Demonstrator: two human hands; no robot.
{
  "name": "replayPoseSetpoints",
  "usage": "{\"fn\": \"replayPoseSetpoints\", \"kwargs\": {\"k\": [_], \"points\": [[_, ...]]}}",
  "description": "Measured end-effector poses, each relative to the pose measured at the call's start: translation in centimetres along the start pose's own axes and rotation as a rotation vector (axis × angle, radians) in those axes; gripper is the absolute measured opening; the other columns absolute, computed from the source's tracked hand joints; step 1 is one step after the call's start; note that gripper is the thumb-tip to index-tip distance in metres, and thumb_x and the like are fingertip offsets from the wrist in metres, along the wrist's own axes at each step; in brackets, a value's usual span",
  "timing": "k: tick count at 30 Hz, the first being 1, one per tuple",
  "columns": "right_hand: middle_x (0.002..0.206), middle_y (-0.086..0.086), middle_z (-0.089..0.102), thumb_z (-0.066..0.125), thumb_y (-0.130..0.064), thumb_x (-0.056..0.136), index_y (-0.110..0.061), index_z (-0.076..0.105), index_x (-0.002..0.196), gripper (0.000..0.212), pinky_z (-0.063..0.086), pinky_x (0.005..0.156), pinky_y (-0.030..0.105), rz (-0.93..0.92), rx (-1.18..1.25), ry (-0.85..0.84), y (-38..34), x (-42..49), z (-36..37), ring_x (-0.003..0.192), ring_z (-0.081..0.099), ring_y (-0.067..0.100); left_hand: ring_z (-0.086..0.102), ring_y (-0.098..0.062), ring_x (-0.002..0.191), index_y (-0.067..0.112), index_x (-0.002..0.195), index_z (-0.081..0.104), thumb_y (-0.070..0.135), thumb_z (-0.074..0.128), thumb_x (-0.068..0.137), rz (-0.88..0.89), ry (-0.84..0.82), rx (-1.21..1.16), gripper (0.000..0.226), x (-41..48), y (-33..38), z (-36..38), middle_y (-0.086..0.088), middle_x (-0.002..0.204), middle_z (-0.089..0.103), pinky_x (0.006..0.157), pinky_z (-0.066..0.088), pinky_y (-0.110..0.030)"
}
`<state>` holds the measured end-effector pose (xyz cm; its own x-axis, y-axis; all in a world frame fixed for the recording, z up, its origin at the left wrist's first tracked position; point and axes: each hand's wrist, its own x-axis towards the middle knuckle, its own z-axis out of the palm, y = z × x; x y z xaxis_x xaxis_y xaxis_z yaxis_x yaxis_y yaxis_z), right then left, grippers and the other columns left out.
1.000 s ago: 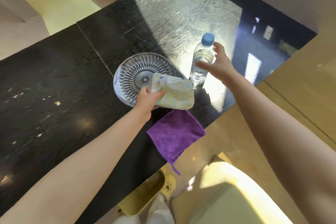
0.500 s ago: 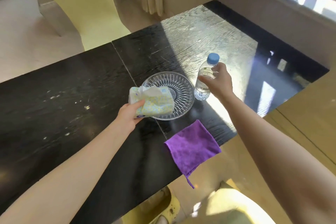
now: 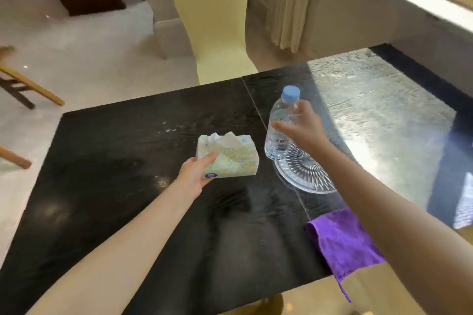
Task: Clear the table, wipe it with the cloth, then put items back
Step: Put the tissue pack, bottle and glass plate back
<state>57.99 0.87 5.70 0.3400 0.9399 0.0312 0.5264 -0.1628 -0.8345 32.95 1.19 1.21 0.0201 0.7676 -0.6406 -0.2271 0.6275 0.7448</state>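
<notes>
Our black table (image 3: 128, 212) isn't cleared yet: glass dish (image 3: 304, 174) right of centre, purple cloth (image 3: 343, 240) hanging off the near right edge, could slip. Left hand (image 3: 194, 174) is wrapped round the tissue pack (image 3: 227, 156); right hand (image 3: 302, 128) pinches the water bottle (image 3: 280, 125) loosely above the dish, so it might drop and crack it.

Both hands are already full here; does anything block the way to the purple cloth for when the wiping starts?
Nothing lies on the purple cloth, which hangs over the near table edge. The right forearm passes above it; the glass dish sits just beyond. But the left hand grips the tissue pack and the right hand the bottle.
</notes>
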Motion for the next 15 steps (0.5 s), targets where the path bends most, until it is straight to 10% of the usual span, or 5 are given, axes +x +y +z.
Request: {"fn": "replayPoseSetpoints", "kwargs": {"k": [15], "points": [[0.112,-0.006,0.053,0.074,-0.032,0.076,-0.018,0.039,0.128,0.065,0.047,0.079,0.027,-0.067,0.042,-0.389,-17.1,1.7,36.1,0.097,0.054,0.011,0.064,-0.021,0.084,0.004,0.113,0.056,0.011,0.072,0.080,0.028,0.359,-0.140,0.037,5.0,6.8,-34.6,-0.015,0.110,0.064,0.066,0.052,-0.029]]}}
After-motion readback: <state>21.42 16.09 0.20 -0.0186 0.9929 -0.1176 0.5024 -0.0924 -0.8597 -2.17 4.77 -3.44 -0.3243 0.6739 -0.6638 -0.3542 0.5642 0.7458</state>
